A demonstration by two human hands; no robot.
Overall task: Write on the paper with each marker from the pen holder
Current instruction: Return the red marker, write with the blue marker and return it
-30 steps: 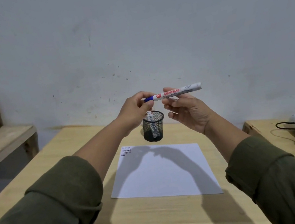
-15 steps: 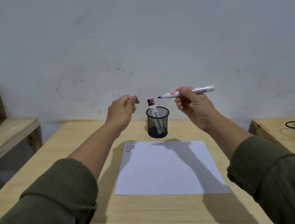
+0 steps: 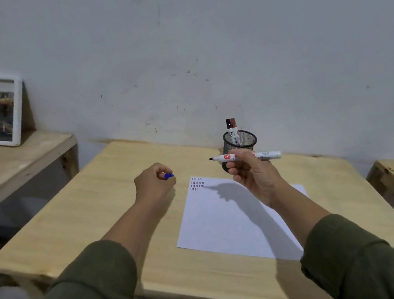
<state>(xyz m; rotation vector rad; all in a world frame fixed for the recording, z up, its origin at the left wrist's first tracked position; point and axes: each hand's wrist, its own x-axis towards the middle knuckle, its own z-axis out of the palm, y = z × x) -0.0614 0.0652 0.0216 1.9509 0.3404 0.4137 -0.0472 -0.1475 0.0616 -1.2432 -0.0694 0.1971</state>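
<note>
Both hands dropped toward mid-frame: left hand curled around the small blue plastic cap, right hand pinching the uncapped white marker above the white paper sheet on the table, so writing's probably next.

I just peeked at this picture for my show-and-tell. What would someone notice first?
First, the right hand holding an uncapped white marker level above the white sheet of paper, tip pointing left. Beside it, the left hand is closed around the small blue cap. Behind them, a black mesh pen holder with two more markers stands on the light wooden table, and tiny rows of marks fill the paper's far left corner.
</note>
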